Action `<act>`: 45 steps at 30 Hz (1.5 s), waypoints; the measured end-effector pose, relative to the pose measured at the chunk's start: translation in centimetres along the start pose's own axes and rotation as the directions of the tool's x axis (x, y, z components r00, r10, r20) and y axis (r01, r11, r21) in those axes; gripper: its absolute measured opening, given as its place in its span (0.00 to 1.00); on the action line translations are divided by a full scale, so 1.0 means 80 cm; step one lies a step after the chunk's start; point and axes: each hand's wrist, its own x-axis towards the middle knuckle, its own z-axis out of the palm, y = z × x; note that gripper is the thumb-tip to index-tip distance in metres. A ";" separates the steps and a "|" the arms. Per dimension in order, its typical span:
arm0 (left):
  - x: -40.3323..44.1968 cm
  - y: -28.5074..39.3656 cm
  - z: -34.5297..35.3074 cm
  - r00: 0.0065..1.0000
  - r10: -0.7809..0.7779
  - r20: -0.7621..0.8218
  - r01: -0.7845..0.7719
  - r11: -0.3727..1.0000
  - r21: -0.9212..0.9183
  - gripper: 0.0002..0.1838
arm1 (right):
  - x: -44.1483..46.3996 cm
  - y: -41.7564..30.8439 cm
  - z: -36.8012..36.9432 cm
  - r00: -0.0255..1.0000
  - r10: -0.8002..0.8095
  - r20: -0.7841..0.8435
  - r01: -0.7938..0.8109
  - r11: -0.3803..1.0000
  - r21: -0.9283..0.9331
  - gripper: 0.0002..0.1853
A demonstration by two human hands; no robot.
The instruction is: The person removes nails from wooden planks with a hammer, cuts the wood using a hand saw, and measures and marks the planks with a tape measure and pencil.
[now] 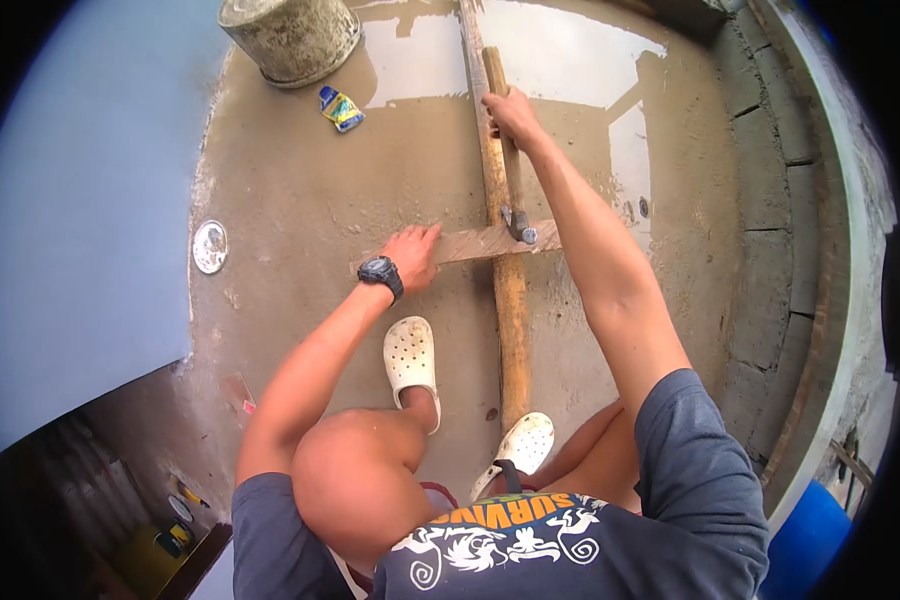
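My right hand (pixel 515 118) is wrapped round the wooden handle of a hammer (pixel 514 180), its head pointing back toward me. That head (pixel 520 228) is at the spot where a short wooden board (pixel 462 245) lies across a long wooden beam (pixel 511 330). My left hand (pixel 412 258), with a dark watch (pixel 381 278) at the wrist, holds down the board's left end, fingers over it. My right forearm hides the board's other end. Whether a nail is under the hammer cannot be made out.
The wet concrete floor (pixel 300 200) has puddles toward the back. A crusted bucket (pixel 292 42) and a blue-yellow packet (pixel 341 109) are at upper left, a round white lid-like disc (pixel 210 247) farther down. A block wall (pixel 767 270) runs along the right. My clogs (pixel 411 352) flank the beam's near end.
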 end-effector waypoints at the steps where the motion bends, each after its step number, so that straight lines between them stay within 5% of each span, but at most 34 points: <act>1: 0.002 0.011 -0.003 1.000 0.027 -0.004 -0.027 0.997 0.076 0.40 | 0.000 0.000 -0.002 1.000 0.011 0.008 -0.011 1.000 0.011 0.16; 3: 0.005 0.044 -0.013 0.999 0.033 0.004 -0.034 0.981 0.193 0.44 | 0.014 0.016 0.001 0.999 -0.018 0.032 0.016 0.999 0.051 0.12; 7: 0.041 0.123 -0.057 0.976 -0.110 0.187 0.153 0.960 -0.233 0.52 | -0.001 0.003 -0.002 0.999 -0.034 -0.032 0.035 0.999 0.014 0.12; 9: 0.066 0.152 -0.060 0.972 -0.206 0.114 0.234 0.792 -0.565 0.53 | -0.004 0.000 0.002 0.998 0.056 -0.020 -0.055 0.998 0.025 0.11; 10: 0.091 0.152 -0.045 0.971 -0.204 0.123 0.238 0.787 -0.570 0.53 | 0.002 0.001 0.005 0.998 0.066 -0.021 -0.066 0.998 0.020 0.11; 12: 0.139 0.157 -0.002 0.935 -0.347 0.074 0.253 0.504 -0.826 0.46 | 0.009 0.017 0.000 0.998 0.061 0.020 -0.063 0.994 0.094 0.10; 13: 0.157 0.168 0.016 0.933 -0.347 0.097 0.266 0.479 -0.837 0.46 | 0.014 0.022 0.000 0.998 0.059 0.032 -0.061 0.994 0.086 0.10; 15: 0.170 0.204 0.015 0.769 -0.638 0.035 0.323 0.341 -0.883 0.36 | 0.000 0.013 -0.005 0.993 0.110 0.041 -0.114 0.985 0.128 0.10; 16: 0.179 0.213 0.012 0.690 -0.723 0.013 0.425 0.391 -0.816 0.27 | 0.000 0.005 -0.002 0.992 0.122 0.038 -0.127 0.972 0.199 0.10; 18: 0.184 0.225 0.019 0.645 -0.763 -0.044 0.486 0.454 -0.746 0.26 | 0.005 -0.003 -0.011 0.967 0.184 0.178 -0.225 0.942 0.250 0.12; 21: 0.187 0.214 0.012 0.718 -0.696 -0.005 0.467 0.488 -0.737 0.22 | 0.015 -0.009 -0.009 0.933 0.253 0.256 -0.327 0.893 0.308 0.13; 26: 0.176 0.209 0.041 0.773 -0.618 -0.145 0.307 0.563 -0.767 0.20 | -0.010 -0.011 0.001 0.985 0.152 0.076 -0.167 0.950 0.262 0.12; 32: 0.179 0.210 0.031 0.787 -0.605 -0.117 0.313 0.556 -0.770 0.14 | -0.003 -0.012 0.001 0.984 0.179 -0.004 -0.173 0.954 0.247 0.10; 34: 0.171 0.209 0.044 0.785 -0.566 -0.250 0.312 0.711 -0.631 0.13 | -0.009 -0.001 0.001 0.996 -0.051 0.072 0.035 0.977 0.212 0.12; 36: 0.164 0.211 0.039 0.779 -0.554 -0.293 0.285 0.730 -0.622 0.13 | -0.018 -0.011 0.006 1.000 0.006 -0.016 -0.003 0.978 0.208 0.14; 38: 0.168 0.214 0.034 0.765 -0.623 -0.165 0.337 0.606 -0.721 0.15 | -0.014 -0.012 0.009 0.994 0.088 -0.061 -0.076 0.981 0.181 0.13; 42: 0.176 0.205 0.053 0.756 -0.618 -0.216 0.328 0.644 -0.691 0.16 | -0.009 -0.002 0.013 0.989 0.137 -0.052 -0.125 0.974 0.187 0.14; 45: 0.169 0.207 0.046 0.805 -0.559 -0.197 0.303 0.674 -0.674 0.18 | -0.012 -0.002 0.010 0.996 0.009 -0.092 0.008 0.982 0.189 0.14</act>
